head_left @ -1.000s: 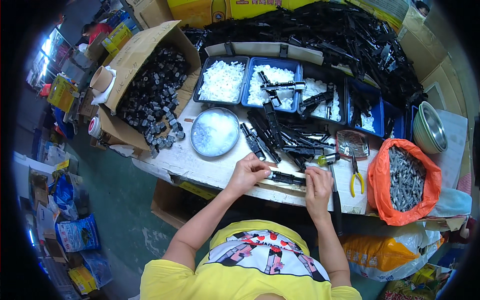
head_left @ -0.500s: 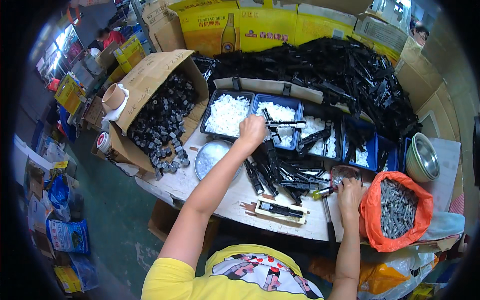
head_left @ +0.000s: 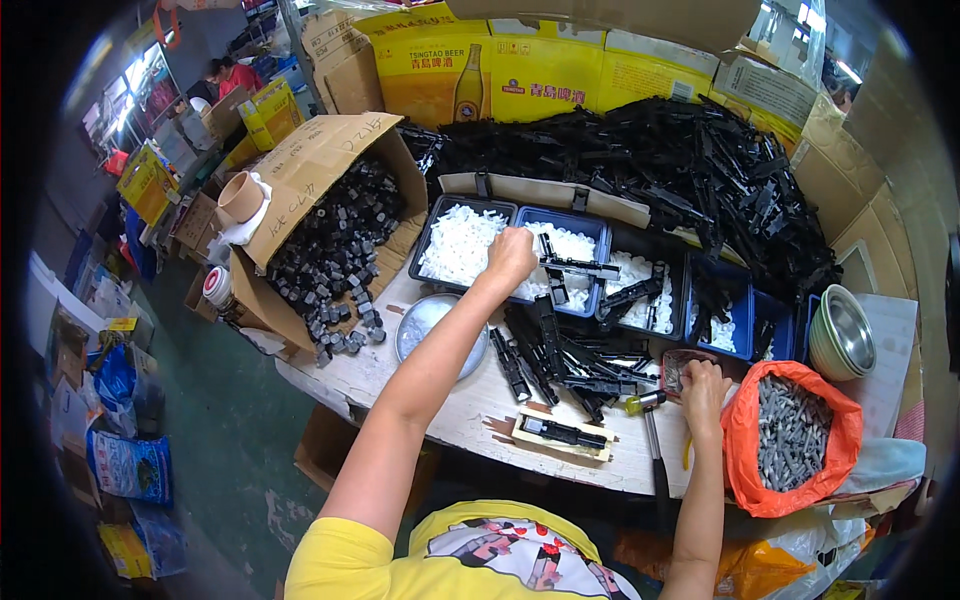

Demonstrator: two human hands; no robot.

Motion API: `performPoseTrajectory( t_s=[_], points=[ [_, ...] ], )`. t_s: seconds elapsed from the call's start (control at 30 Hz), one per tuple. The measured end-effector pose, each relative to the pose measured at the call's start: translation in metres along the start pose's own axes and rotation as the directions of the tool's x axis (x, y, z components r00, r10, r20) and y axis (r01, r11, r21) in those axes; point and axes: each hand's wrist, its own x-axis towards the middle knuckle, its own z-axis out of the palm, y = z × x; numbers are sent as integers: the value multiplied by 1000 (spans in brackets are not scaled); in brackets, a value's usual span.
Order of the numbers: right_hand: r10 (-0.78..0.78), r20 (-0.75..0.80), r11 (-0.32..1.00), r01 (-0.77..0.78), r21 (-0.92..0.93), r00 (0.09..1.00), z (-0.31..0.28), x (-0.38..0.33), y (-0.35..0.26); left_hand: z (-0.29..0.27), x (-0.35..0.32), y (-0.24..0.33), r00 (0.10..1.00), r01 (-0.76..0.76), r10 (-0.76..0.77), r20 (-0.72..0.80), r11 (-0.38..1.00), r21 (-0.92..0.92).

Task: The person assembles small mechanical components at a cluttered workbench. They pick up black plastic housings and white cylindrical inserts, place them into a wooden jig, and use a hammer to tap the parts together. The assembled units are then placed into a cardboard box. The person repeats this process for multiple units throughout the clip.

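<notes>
- The left hand [head_left: 512, 255] dips into a blue tray of small white plastic bits [head_left: 462, 245]; fingers curled, grip hidden
- The right hand [head_left: 703, 388] rests on a little red tray [head_left: 676, 366]; fingers bent, grip unclear

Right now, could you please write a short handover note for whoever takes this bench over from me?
Left hand is reaching into the blue bin of white parts; whether it grips one cannot be seen.
Right hand rests at the small tray by the orange bag of grey pieces.
One black part sits in the wooden jig at the table edge; loose black parts lie behind it.
Nothing white is on the jig yet.
</notes>
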Motion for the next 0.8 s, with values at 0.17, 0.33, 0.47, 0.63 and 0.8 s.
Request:
performPoseTrajectory(
  t_s=[0.17, 0.33, 0.47, 0.63, 0.8],
  points=[
    [-10, -33, 997, 12, 72, 999, -1, -3, 2, -13, -5, -4, 994, 1, -53, -92, 872, -489],
    [40, -26, 983, -35, 179, 999, -5, -6, -2, -37, -51, 8, 970, 241, -95, 223, 298, -924],
    [100, -33, 862, -70, 503, 994, -14, -15, -5, -39, -111, 25, 932, 361, 0, 361, 21, -932],
    [-71, 104, 499, -55, 865, 992, -48, -37, -68, -23, -184, 42, 889, 444, 145, 435, -35, -895],
    [-244, 166, 372, -66, 926, 955, -46, -47, -108, -17, -211, 48, 854, 493, 229, 467, -70, -867]
  ],
)
